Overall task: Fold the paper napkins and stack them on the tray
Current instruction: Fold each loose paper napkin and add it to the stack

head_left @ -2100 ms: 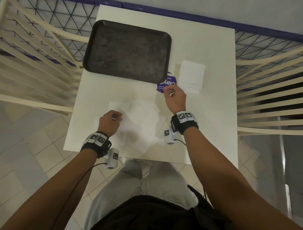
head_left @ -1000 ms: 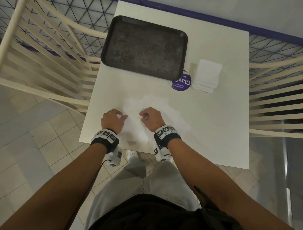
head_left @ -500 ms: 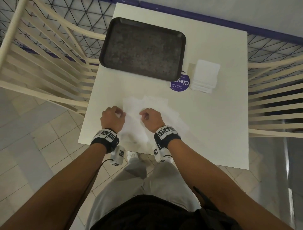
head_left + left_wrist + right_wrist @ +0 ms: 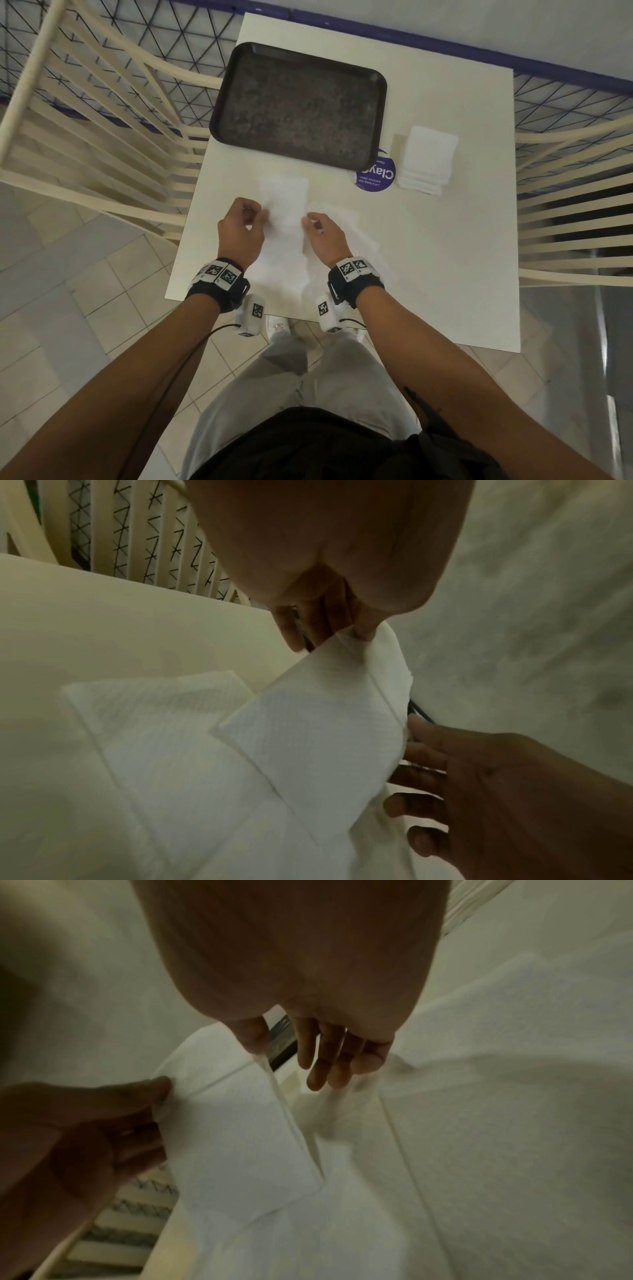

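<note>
- We see a white table [image 4: 445,274]; its purple sticker [image 4: 376,178] reads "Clay".
- Left hand [image 4: 239,233] and right hand [image 4: 325,236] pinch the napkin [image 4: 286,212] between them, short of the tray [image 4: 298,102].

Head view: high, facing down over table [image 4: 445,257]. Wrist views: close, facing along each palm; all share the held napkin [image 4: 284,205].

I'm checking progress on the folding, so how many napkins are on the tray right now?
0. The tray holds no napkins. One napkin is pinched between the left hand and right hand, loose ones lie beneath, and a stack sits right of the tray.
</note>
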{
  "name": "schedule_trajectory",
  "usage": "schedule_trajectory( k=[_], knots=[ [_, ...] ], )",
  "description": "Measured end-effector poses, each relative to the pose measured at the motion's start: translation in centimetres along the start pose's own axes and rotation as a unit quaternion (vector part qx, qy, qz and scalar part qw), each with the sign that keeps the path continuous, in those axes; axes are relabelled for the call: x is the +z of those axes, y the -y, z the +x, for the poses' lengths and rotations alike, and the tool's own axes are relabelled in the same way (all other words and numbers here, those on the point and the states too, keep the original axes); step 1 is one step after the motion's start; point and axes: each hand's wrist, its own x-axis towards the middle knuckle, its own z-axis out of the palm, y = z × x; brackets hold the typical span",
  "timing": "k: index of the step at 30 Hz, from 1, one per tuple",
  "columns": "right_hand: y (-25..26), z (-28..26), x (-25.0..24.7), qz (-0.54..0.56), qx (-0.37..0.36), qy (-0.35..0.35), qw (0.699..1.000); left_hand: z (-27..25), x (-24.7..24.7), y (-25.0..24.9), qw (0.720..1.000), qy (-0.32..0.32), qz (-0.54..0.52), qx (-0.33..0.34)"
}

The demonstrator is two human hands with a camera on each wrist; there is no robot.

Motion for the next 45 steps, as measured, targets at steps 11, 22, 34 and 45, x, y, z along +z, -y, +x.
schedule_trajectory(
  k=[11, 22, 34, 45],
  knots=[
    [0.6, 0.7, -1.8, 0.148, -0.012, 0.006, 0.989, 0.2, 1.3, -1.0, 0.998, 0.003, -0.059, -0.036],
    [0.1, 0.8, -3.6, 0.141, -0.019, -0.037, 0.989, 0.4, 1.8, -1.0, 0.983, 0.063, -0.135, -0.108],
    [-0.4, 0.5, -4.9, 0.132, -0.031, -0.047, 0.99, -0.2, 2.5, -2.2, 0.947, 0.113, -0.214, -0.214],
    [-0.4, -0.1, -4.8, 0.136, -0.039, -0.036, 0.989, -0.5, 2.3, -2.5, 0.936, 0.097, -0.244, -0.234]
  ],
)
